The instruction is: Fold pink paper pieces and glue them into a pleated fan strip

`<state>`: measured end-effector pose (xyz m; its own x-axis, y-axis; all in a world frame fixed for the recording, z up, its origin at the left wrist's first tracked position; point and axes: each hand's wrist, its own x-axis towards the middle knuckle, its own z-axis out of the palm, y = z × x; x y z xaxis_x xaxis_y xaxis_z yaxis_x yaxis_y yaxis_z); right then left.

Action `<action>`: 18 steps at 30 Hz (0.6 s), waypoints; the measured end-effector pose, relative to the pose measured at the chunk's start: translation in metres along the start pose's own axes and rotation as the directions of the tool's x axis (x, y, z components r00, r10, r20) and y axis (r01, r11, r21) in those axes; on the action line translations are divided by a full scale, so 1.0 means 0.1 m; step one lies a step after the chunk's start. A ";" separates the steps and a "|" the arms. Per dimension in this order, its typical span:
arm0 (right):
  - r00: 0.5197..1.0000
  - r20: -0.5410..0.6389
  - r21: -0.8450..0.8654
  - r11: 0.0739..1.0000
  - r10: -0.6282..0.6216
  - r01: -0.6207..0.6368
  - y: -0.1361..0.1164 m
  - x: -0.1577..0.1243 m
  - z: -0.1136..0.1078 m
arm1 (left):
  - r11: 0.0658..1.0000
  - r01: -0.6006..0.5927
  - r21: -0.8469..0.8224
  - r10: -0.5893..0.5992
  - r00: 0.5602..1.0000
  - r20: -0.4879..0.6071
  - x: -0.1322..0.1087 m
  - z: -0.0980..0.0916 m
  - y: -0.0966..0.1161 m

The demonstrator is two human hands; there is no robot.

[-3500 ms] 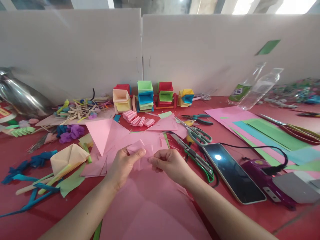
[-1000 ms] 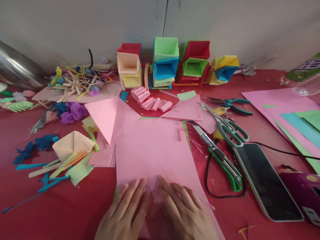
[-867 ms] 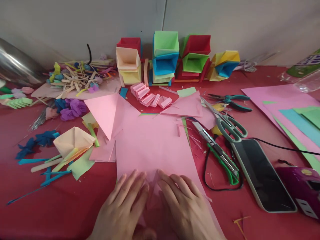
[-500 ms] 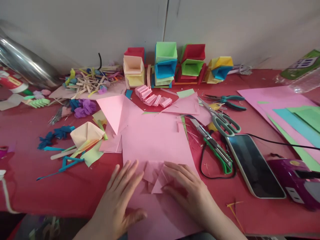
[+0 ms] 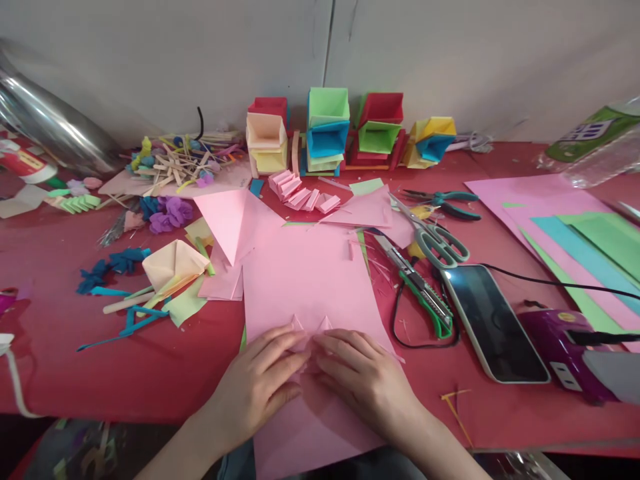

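Left: shiny metal flask [image 5: 57,117], red-and-white bottle [image 5: 25,163] just in front, heap of wooden sticks [image 5: 173,164], purple paper flowers [image 5: 173,215], dark blue paper pieces [image 5: 95,275]. Coloured paper boxes [image 5: 327,137] lined up by the wall [image 5: 175,53]. Right: pliers [image 5: 450,203], grey-green-handled scissors [image 5: 440,243], green cutter [image 5: 425,297], phone [image 5: 500,327] flat, purple socket block [image 5: 560,340] beside it. Further off: coloured sheets [image 5: 570,243], tilted clear bottle [image 5: 590,143], green label.

Left hand [image 5: 263,377] and right hand [image 5: 369,379] are palm down at lower centre of frame, fingers lightly bent, fingertips facing, left thumb [image 5: 286,395] below its fingers, bare forearms [image 5: 193,440] angling in from bottom edge.
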<state>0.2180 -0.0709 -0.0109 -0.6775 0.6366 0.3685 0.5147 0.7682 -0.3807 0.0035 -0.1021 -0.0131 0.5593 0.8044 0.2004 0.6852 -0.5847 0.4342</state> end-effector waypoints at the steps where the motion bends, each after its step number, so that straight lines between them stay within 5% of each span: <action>1: 1.000 0.001 -0.009 1.000 0.003 -0.003 0.00 0.00 0.00 | 1.000 -0.009 -0.014 0.009 1.000 -0.004 0.00 0.00 0.00; 13: 0.987 -0.047 0.143 0.979 0.153 -0.145 -0.05 0.05 0.00 | 0.988 0.067 -0.141 -0.085 0.989 -0.120 0.08 0.01 0.04; 18: 0.984 0.078 0.259 0.950 0.160 -0.175 -0.01 0.04 -0.10 | 0.980 0.065 -0.186 -0.096 0.982 -0.165 0.10 0.02 0.03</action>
<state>0.2205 -0.0683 -0.0008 -0.6256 0.7438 0.2355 0.4713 0.6008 -0.6457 0.0123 -0.0964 -0.0117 0.4061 0.8633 0.2997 0.6214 -0.5013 0.6021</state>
